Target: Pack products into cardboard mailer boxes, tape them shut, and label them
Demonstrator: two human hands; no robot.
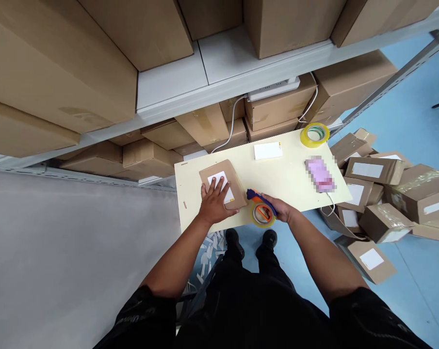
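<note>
My left hand (215, 201) lies flat with spread fingers on a small brown cardboard box (236, 186), partly covering the white label (218, 178) on its top. Just right of the box, my right hand (280, 208) is closed around a blue and orange tape dispenser (255, 196). A roll of clear yellowish tape sits in the dispenser, which is over the table's near edge. Whether the tape touches the box I cannot tell. Both the box and the dispenser are at the cream table (277, 177).
On the table lie a white stack of labels (268, 150), a yellow tape roll (315, 135) and a blurred pink phone (319, 174) with a white cable. Labelled boxes (368, 169) are piled on the floor at right. A shelf (237, 72) with large cartons stands behind.
</note>
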